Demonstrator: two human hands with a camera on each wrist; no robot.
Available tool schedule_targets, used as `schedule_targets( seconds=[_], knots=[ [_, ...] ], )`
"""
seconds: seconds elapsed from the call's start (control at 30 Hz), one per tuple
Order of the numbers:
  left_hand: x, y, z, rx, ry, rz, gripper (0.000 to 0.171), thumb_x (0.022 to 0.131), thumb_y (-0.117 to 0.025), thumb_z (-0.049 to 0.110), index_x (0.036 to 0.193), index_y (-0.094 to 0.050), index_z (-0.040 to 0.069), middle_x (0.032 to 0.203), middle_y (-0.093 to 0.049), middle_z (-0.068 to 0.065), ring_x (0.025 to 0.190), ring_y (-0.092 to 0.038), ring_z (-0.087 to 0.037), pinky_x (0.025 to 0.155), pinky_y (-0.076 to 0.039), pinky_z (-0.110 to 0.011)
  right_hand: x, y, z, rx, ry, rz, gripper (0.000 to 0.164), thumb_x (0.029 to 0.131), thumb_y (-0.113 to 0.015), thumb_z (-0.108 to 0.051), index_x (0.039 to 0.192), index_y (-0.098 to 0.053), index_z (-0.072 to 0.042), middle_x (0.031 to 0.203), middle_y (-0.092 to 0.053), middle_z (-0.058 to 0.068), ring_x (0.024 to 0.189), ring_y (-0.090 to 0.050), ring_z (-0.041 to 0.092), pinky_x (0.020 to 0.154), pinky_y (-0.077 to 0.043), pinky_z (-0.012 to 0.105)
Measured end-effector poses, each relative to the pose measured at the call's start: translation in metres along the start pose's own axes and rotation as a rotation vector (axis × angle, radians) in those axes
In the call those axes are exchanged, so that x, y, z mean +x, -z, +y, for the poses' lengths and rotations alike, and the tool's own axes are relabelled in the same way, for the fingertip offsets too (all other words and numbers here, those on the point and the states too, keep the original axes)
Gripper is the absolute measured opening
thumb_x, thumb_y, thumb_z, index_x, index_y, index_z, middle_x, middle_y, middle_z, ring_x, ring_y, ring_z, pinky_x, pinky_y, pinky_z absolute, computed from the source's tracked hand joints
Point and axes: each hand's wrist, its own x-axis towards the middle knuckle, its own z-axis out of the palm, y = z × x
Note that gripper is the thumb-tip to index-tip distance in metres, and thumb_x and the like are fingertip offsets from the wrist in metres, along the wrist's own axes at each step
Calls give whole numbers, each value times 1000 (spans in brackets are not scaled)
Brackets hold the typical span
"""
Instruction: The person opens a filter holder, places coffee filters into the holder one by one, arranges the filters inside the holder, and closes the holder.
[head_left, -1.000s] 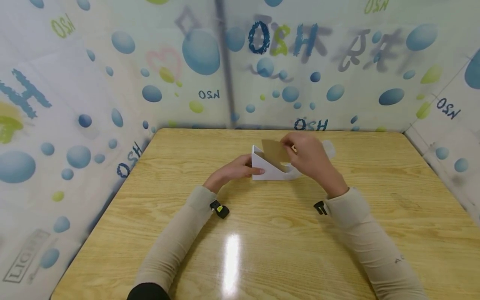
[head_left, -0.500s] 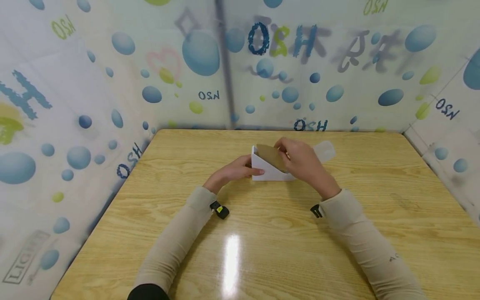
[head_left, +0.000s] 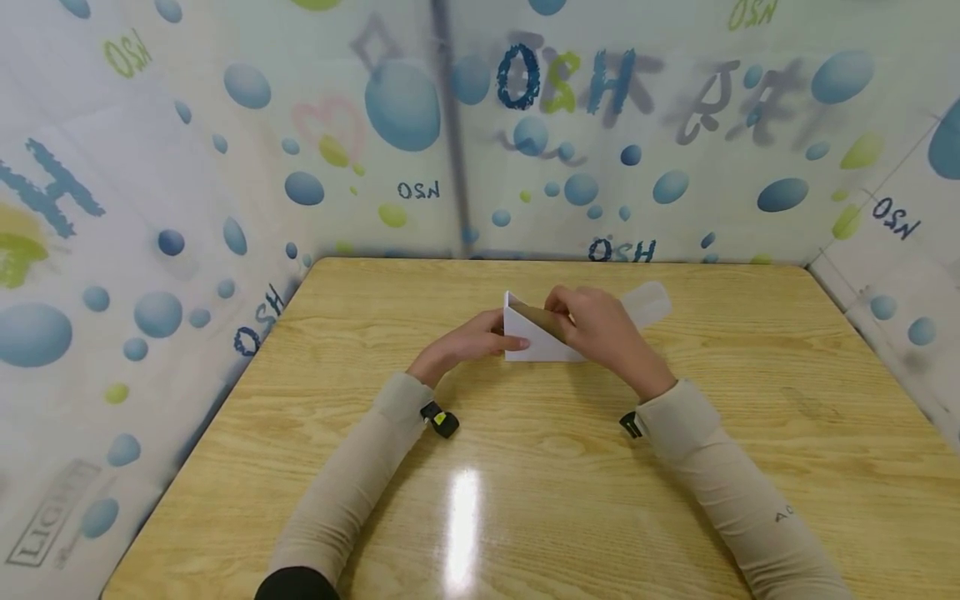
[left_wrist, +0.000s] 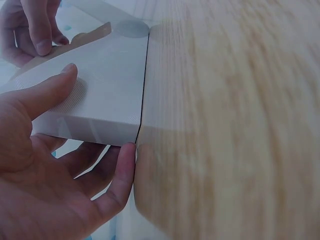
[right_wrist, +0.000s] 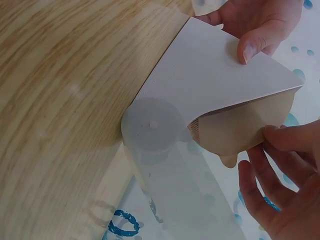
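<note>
A white holder (head_left: 536,340) with a slanted open top stands on the table. My left hand (head_left: 474,335) grips its back end, the thumb on one flat side and the fingers underneath or behind, as the left wrist view shows. Inside the holder sits brown coffee filter paper (right_wrist: 235,126) with a rounded edge and a small tab. My right hand (head_left: 600,327) pinches that paper at its upper edge, thumb on the near face. A translucent lid (right_wrist: 192,190) swings out from a round hinge (right_wrist: 153,124) at the holder's front corner. The paper's lower part is hidden by the holder's wall.
The wooden table (head_left: 525,467) spreads out around the hands, with its back edge close behind the holder. A printed wall covering (head_left: 480,167) rises behind it. Small black straps or devices (head_left: 440,420) hang at the wrists.
The brown filter paper has gone down into the holder, and my right hand has moved lower and slightly left with it. More of the translucent lid shows. My left hand stays in place.
</note>
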Motion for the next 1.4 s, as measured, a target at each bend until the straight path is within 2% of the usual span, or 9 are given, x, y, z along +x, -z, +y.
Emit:
schedule_targets(
  seconds=[0.13, 0.4, 0.57, 0.67, 0.87, 1.17, 1.4],
  knots=[
    [0, 0, 1, 4, 5, 0, 42, 103, -64, 23, 142, -54, 14, 137, -65, -10, 122, -63, -24, 94, -52, -36, 0, 0, 1, -9, 1, -5, 10, 95, -69, -5, 103, -73, -9, 88, -74, 7, 74, -63, 23, 69, -53, 40],
    [-1, 0, 1, 4, -3, 0, 43, 103, -65, 23, 143, -54, 14, 137, -65, -10, 120, -63, -23, 92, -52, -34, -1, -1, 2, 22, 41, 85, 10, 95, -68, -3, 100, -73, -9, 86, -74, 8, 70, -62, 23, 66, -53, 40],
    [-1, 1, -1, 1, -6, 4, 42, 102, -66, 24, 142, -55, 15, 135, -66, -9, 119, -64, -22, 91, -52, -34, 1, -4, 3, 17, 60, 48, 9, 96, -67, -3, 99, -73, -8, 85, -74, 8, 68, -62, 22, 66, -52, 39],
    [0, 1, -2, 7, -5, 12, 42, 102, -66, 25, 141, -56, 15, 133, -67, -9, 113, -63, -19, 86, -50, -32, 2, -5, 2, 30, 58, 28, 10, 96, -66, -2, 100, -73, -8, 87, -76, 9, 70, -65, 23, 67, -54, 39],
    [1, 1, -3, 19, -12, 14, 40, 102, -65, 25, 140, -56, 13, 128, -69, -9, 103, -60, -17, 78, -46, -30, 1, -5, 2, 51, 56, 40, 9, 96, -68, -2, 100, -74, -8, 90, -77, 10, 73, -68, 23, 68, -56, 40],
    [1, 0, -1, 12, 5, 12, 41, 103, -64, 25, 141, -56, 13, 131, -68, -10, 111, -63, -17, 84, -49, -30, 0, -10, 4, 39, 73, 27, 6, 96, -71, -5, 101, -73, -7, 90, -76, 9, 75, -67, 23, 70, -56, 39],
    [0, 0, 1, 4, 4, 10, 39, 103, -64, 23, 141, -56, 12, 127, -69, -10, 97, -58, -16, 75, -43, -30, -1, -9, 3, 42, 61, 17, 7, 97, -69, -6, 103, -73, -7, 92, -76, 10, 76, -67, 23, 71, -56, 40]
  ],
)
